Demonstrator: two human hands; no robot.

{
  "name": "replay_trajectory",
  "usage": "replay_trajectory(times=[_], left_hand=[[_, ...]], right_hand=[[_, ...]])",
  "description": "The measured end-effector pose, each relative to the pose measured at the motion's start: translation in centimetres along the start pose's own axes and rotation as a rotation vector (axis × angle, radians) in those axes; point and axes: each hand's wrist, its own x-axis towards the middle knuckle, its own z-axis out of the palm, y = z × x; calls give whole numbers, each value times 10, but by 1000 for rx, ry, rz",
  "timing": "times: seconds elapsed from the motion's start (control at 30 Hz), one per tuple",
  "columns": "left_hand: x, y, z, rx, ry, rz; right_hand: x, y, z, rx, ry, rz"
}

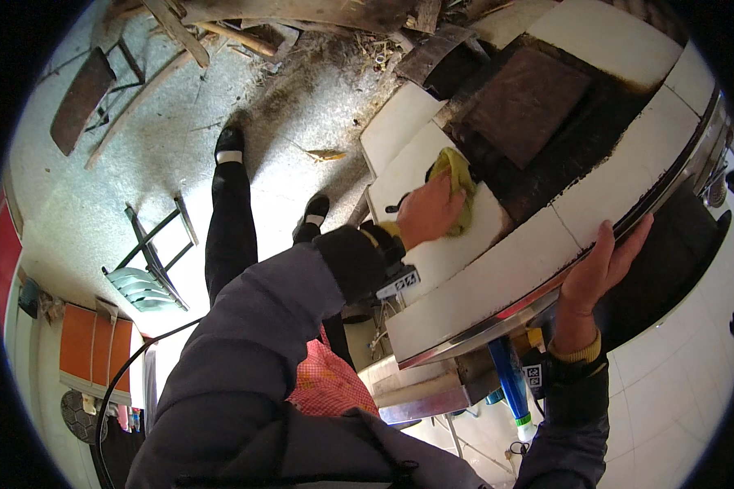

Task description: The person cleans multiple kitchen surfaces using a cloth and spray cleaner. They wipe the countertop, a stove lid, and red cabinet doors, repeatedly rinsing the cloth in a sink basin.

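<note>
My left hand (431, 211) grips a yellow-green cloth (460, 189) and presses it on the white tiled top (465, 250) of a stove, close to its blackened opening. A dark, square metal plate (523, 101) covers part of that opening. A small black object (396, 205) lies on the tiles beside my left hand; what it is I cannot tell. My right hand (605, 269) rests with fingers spread on the metal-trimmed edge of the stove top, holding nothing.
A dark wok-like basin (667, 263) sits beyond the edge at the right. Below the top are a blue bottle (509, 379) and a metal-edged shelf (425, 400). Firewood (235, 38) and debris lie on the floor, with a wooden stool (82, 101) and a green slatted folding chair (144, 287) at the left.
</note>
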Motion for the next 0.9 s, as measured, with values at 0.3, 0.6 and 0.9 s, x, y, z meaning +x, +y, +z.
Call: replay_trajectory(times=[0.3, 0.6, 0.9], left_hand=[[81, -74, 11, -2, 140, -32], [82, -151, 2, 42, 30, -235], [-46, -197, 13, -246, 80, -243]], right_hand=[[-1, -5, 4, 88, 25, -1], [-1, -11, 2, 148, -24, 66], [-1, -9, 0, 79, -13, 62]])
